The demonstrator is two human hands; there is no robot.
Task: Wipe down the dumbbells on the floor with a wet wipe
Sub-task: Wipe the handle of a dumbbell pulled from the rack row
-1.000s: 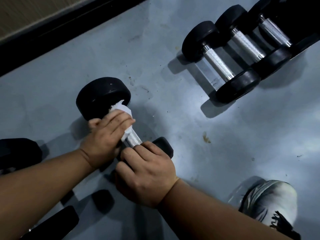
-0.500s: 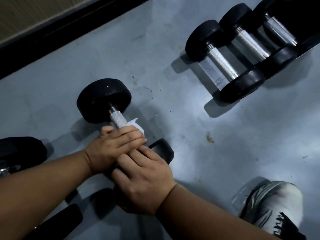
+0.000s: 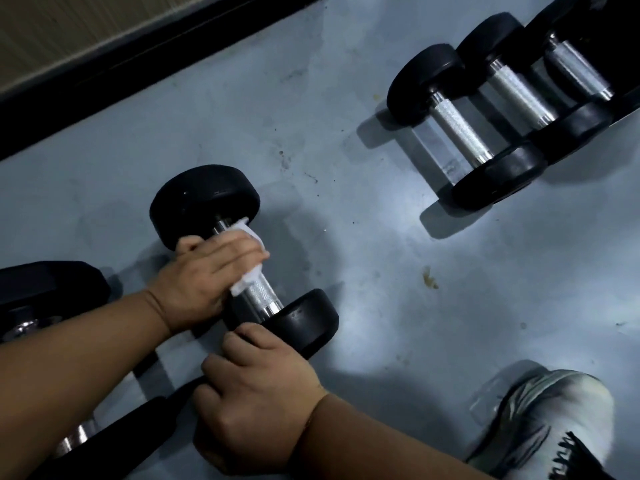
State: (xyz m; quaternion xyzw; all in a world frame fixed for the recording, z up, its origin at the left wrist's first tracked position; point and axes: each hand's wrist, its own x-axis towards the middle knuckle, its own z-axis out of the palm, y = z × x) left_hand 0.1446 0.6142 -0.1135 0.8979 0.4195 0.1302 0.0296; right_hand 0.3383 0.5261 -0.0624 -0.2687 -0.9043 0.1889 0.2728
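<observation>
Here dumbbell (image 3: 242, 258) lies diagonally, far-left to near-right.

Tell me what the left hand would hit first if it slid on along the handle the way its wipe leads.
Most likely the far black head of the dumbbell: the left hand wraps the wet wipe round the handle just short of it.

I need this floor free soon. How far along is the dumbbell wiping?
Nothing can be confirmed as done. In hand: the left hand holds the wet wipe around the handle of one dumbbell, while the right hand steadies its near end. Left: three dumbbells at the upper right and two more at the left edge sit untouched.
</observation>
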